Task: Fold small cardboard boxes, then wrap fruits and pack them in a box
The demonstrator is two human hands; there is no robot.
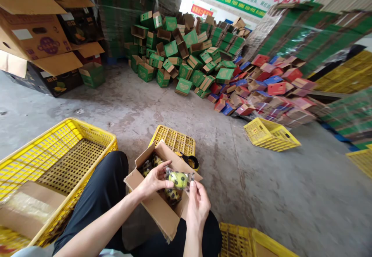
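Between my two hands, above an open cardboard box (158, 210), is a clear-wrapped pack (178, 179) with green contents and dark round spots; I cannot tell exactly what is inside. My left hand (155, 179) grips its left end, thumb in front and index finger stretched out above. The wrapper's right end is pinched by my right hand (198, 200) between thumb and fingers. Similar spotted packs (173, 196) lie inside the box, partly hidden by my hands and the flaps. Just behind the box, a black and yellow tape dispenser (190, 160) rests on an upturned yellow crate (174, 138).
A large yellow crate (95, 133) stands at my left with a flattened cardboard piece (31, 206) in it. Another yellow crate (247, 241) is at my lower right, a third (270, 135) farther off. Green boxes (184, 86) and red-blue boxes (276, 89) are heaped behind, large cartons (35, 28) at left.
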